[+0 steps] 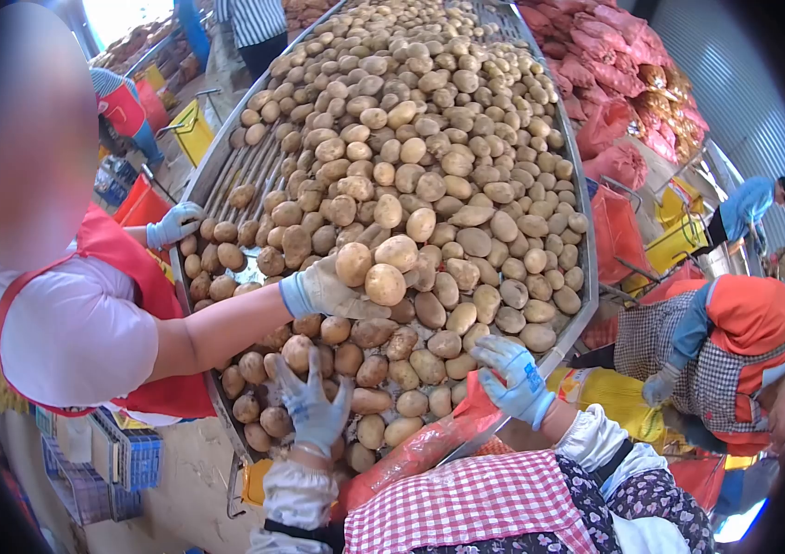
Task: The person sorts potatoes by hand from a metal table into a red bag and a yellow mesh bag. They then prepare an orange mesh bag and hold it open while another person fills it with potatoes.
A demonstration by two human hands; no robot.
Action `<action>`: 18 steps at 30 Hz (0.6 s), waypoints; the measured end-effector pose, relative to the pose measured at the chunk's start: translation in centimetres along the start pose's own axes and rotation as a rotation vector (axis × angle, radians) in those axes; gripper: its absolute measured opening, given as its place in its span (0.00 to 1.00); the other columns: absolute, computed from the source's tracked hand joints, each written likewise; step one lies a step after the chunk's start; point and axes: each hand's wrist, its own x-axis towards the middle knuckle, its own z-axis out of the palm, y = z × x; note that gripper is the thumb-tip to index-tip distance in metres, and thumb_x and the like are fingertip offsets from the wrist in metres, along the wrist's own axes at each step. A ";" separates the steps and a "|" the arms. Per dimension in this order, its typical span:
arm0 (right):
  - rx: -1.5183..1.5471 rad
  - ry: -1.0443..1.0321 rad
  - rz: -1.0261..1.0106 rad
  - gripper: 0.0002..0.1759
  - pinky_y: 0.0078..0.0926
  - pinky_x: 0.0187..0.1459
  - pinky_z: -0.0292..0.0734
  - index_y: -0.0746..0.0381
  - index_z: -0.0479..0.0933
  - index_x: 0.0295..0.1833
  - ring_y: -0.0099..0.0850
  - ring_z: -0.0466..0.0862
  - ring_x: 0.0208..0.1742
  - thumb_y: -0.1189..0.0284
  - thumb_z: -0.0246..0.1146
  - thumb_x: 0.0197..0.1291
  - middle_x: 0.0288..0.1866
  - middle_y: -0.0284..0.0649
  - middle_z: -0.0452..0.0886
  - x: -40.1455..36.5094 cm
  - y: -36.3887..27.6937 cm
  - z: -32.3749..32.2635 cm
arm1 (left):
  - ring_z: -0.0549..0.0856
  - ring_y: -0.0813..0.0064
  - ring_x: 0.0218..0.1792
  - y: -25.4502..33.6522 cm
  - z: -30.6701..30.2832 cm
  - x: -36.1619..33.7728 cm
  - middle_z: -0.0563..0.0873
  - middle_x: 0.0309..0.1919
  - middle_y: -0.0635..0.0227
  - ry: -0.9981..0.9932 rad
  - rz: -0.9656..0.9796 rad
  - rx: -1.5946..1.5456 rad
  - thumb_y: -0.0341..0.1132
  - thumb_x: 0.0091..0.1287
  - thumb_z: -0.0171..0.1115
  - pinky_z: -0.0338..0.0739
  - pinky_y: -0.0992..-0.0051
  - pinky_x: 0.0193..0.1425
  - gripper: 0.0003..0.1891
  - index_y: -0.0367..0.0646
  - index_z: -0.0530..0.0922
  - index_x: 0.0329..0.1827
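A metal sorting table [584, 325] carries a thick heap of potatoes [473, 242], brownish and partly dirty. My left hand [312, 406], in a blue and white glove, is open over the potatoes at the near left, its fingers spread. At the near right, my right hand [514, 380], gloved alike, is open with fingers apart beside the table's edge; it holds nothing. Red plastic [411, 454] lies along the near edge between my hands. From the left, a co-worker's gloved hand [335, 294] reaches in under several potatoes in front of me.
The co-worker's other hand [176, 224] rests at the table's left side. On the right, a bent-over person in an orange head covering [750, 312] is near a yellow sack [609, 397]. Blue crates [138, 459] stand low left. Stacked red sacks [609, 46] fill the back right.
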 end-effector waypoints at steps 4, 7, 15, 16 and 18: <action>0.031 0.138 0.095 0.18 0.44 0.64 0.70 0.62 0.79 0.54 0.49 0.78 0.60 0.74 0.62 0.55 0.57 0.49 0.80 -1.8 1.3 -0.9 | 0.56 0.40 0.74 -2.5 -1.1 -4.4 0.51 0.75 0.39 -0.188 0.119 -0.005 0.48 0.59 0.64 0.55 0.53 0.75 0.38 0.47 0.65 0.73; 0.076 0.219 0.112 0.15 0.43 0.64 0.70 0.60 0.80 0.51 0.47 0.79 0.59 0.74 0.63 0.56 0.52 0.48 0.82 -2.4 1.9 -1.5 | 0.71 0.44 0.66 -1.4 -2.9 -4.0 0.64 0.70 0.42 -0.184 0.037 -0.004 0.44 0.60 0.63 0.66 0.56 0.70 0.30 0.40 0.73 0.65; 0.732 0.640 0.581 0.15 0.20 0.31 0.72 0.60 0.78 0.34 0.17 0.75 0.27 0.64 0.55 0.72 0.28 0.32 0.80 -9.1 7.8 -4.6 | 0.68 0.43 0.67 9.5 -1.7 -3.6 0.71 0.65 0.45 -0.219 0.437 -0.198 0.45 0.61 0.64 0.61 0.51 0.71 0.31 0.38 0.70 0.65; 0.786 0.689 0.716 0.21 0.19 0.28 0.70 0.60 0.76 0.31 0.19 0.74 0.23 0.57 0.53 0.73 0.23 0.32 0.78 -10.3 8.7 -5.3 | 0.68 0.43 0.67 10.8 -0.9 -3.6 0.71 0.65 0.45 -0.233 0.452 -0.193 0.45 0.61 0.64 0.61 0.51 0.71 0.31 0.38 0.70 0.65; 0.783 0.706 0.827 0.28 0.18 0.26 0.69 0.60 0.75 0.29 0.20 0.74 0.20 0.48 0.50 0.73 0.18 0.32 0.76 -13.3 10.6 -6.1 | 0.63 0.43 0.71 13.0 0.3 -3.6 0.67 0.68 0.45 -0.300 0.485 -0.112 0.51 0.60 0.64 0.54 0.51 0.74 0.39 0.37 0.65 0.70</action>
